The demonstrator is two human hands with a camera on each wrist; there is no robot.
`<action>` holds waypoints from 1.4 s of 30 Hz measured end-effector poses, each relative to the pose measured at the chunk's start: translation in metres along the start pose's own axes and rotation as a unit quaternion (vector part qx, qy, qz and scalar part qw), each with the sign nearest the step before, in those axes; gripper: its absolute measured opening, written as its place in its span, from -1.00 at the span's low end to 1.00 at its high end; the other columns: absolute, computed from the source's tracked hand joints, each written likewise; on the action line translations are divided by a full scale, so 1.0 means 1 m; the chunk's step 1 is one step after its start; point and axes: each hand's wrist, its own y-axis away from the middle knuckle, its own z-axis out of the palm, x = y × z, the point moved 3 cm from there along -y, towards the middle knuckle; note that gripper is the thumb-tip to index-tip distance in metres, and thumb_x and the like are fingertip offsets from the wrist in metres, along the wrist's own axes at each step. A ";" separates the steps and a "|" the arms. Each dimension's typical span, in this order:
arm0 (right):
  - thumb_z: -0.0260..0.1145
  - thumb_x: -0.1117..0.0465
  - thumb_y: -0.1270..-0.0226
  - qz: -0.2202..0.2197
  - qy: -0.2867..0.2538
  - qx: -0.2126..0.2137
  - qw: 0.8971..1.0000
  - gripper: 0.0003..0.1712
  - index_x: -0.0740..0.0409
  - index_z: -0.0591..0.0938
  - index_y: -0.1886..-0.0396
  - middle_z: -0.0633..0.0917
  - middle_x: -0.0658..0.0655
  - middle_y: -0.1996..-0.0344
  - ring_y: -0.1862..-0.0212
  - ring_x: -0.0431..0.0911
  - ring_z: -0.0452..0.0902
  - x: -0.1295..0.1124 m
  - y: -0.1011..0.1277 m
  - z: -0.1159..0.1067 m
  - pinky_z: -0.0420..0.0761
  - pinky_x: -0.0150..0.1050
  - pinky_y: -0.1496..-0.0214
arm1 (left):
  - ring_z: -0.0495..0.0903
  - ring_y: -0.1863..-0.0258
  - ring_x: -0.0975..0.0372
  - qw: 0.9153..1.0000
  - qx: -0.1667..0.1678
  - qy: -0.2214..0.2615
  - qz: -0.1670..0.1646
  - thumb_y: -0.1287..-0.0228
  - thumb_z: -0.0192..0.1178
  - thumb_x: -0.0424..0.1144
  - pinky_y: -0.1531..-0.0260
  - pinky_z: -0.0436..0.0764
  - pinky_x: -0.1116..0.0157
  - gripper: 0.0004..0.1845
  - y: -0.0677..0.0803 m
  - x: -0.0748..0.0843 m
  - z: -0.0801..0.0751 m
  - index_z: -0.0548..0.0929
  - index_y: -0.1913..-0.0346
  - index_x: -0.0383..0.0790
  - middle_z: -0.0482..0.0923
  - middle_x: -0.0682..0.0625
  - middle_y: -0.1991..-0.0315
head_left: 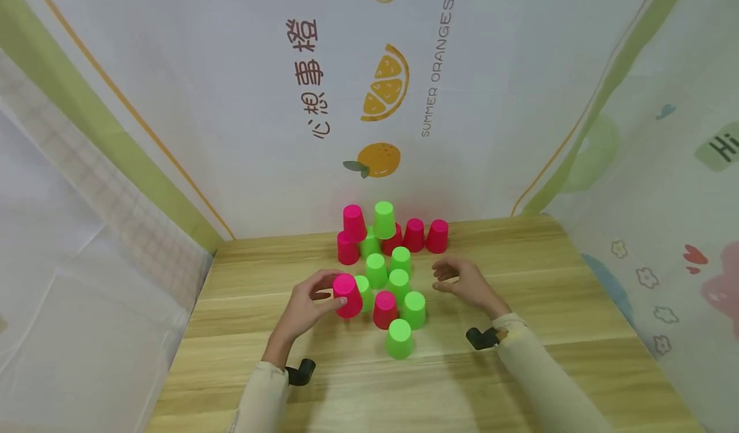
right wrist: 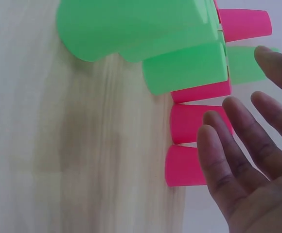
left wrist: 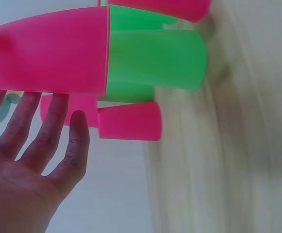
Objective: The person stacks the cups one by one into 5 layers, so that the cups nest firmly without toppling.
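My left hand (head_left: 308,300) pinches an upside-down pink cup (head_left: 347,297) between thumb and fingers. In the left wrist view this pink cup (left wrist: 48,51) overlaps a green cup (left wrist: 165,58) standing on the table. Another pink cup (head_left: 385,310) stands to its right, with green cups (head_left: 414,310) beside it and one green cup (head_left: 399,340) nearest the person. On the right of the group my right hand (head_left: 466,283) hovers with loosely bent fingers, holding nothing. From the right wrist, that hand (right wrist: 257,170) appears in front of pink cups (right wrist: 189,124).
At the back, a pink cup (head_left: 354,223) and a green cup (head_left: 383,220) sit on top of a row of cups. Two more pink cups (head_left: 437,236) continue that row rightward. A printed cloth (head_left: 473,163) hangs behind the wooden table (head_left: 231,356).
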 end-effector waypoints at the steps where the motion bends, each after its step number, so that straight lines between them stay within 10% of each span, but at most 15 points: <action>1: 0.46 0.27 -0.24 0.001 -0.001 -0.002 1.000 -0.59 0.31 0.62 -0.06 0.72 0.40 0.07 0.05 0.09 0.71 0.001 0.001 0.001 0.72 -0.04 -0.04 | 0.62 -0.16 0.07 1.000 -0.001 0.002 0.003 -0.20 0.42 -0.17 -0.14 0.63 0.10 -0.48 -0.001 0.001 -0.001 0.57 -0.24 0.02 0.67 -0.04 -0.12; 20: 0.41 0.32 -0.25 0.033 -0.008 -0.007 0.999 -0.60 0.36 0.61 -0.07 0.73 0.34 0.09 0.06 0.02 0.69 0.005 0.014 0.014 0.70 -0.17 0.01 | 0.60 -0.17 0.06 1.000 -0.017 0.007 0.020 -0.22 0.41 -0.15 -0.18 0.62 0.06 -0.49 -0.037 0.035 0.001 0.56 -0.24 0.06 0.66 -0.04 -0.15; 42: 0.40 0.31 -0.27 0.053 -0.030 -0.011 0.998 -0.61 0.34 0.62 -0.07 0.74 0.28 0.10 0.05 0.02 0.68 0.012 0.030 0.026 0.69 -0.14 -0.03 | 0.59 -0.21 0.01 0.998 -0.043 -0.006 0.039 -0.26 0.38 -0.09 -0.21 0.63 0.06 -0.48 -0.102 0.065 0.039 0.53 -0.27 -0.01 0.60 -0.04 -0.20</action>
